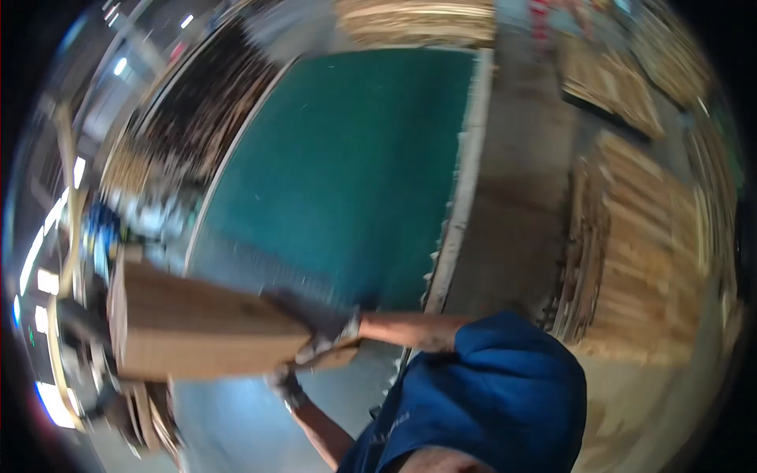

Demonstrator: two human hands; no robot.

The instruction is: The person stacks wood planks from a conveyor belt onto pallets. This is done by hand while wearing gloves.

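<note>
A thick, long block of wood, perhaps several boards held together, spans the left of the view; blur hides whether it is one piece. My right hand, in a dark grey glove, lies over its near end with the fingers wrapped round the edge. Lower down, my left hand, also gloved, is pressed against the underside of the same wood, its fingers partly hidden. Both arms reach out over the near part of a green-topped surface.
A pale rail edges the green surface. Stacked wooden panels stand across a floor strip, with another pile beyond. More boards lie at the far end, and dark stacked wood lines the other side.
</note>
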